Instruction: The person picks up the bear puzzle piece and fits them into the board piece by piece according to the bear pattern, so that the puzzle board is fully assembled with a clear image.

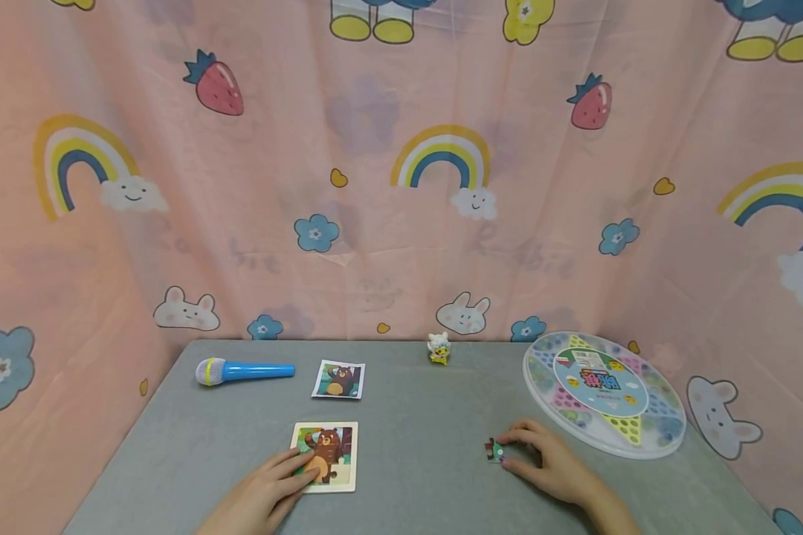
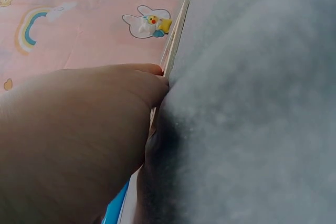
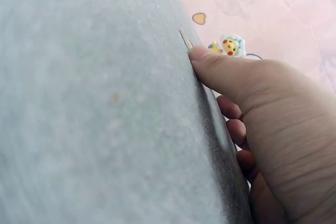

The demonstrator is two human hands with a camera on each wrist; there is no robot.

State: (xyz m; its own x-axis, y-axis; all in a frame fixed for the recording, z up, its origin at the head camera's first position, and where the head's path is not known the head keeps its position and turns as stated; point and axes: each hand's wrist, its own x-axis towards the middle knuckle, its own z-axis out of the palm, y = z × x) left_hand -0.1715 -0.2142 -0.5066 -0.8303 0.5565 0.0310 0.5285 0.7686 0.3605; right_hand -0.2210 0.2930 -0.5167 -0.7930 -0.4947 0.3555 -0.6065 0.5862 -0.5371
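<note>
A square wooden bear puzzle (image 1: pixel 350 453) lies near the front of the grey table in the head view, its lower right corner bare and pale. My left hand (image 1: pixel 264 487) rests on the puzzle's left side, fingers fairly straight across the bear picture. In the left wrist view that hand (image 2: pixel 94 124) touches the thin edge of the board (image 2: pixel 178 27). To the right, my right hand (image 1: pixel 555 464) pinches a small, dark green and brown puzzle piece (image 1: pixel 491 450) between thumb and fingers. The right wrist view shows the thumb (image 3: pixel 218 72) at the piece's thin edge (image 3: pixel 185 39), low over the table.
Behind the puzzle lies a bear picture card (image 1: pixel 340 380). A blue toy microphone (image 1: pixel 257 370) is at the back left. A small white and yellow figurine (image 1: pixel 439 348) stands at the back edge. The round game board (image 1: pixel 542 371) lies beyond my right hand. A pink patterned curtain (image 1: pixel 375 282) hangs behind.
</note>
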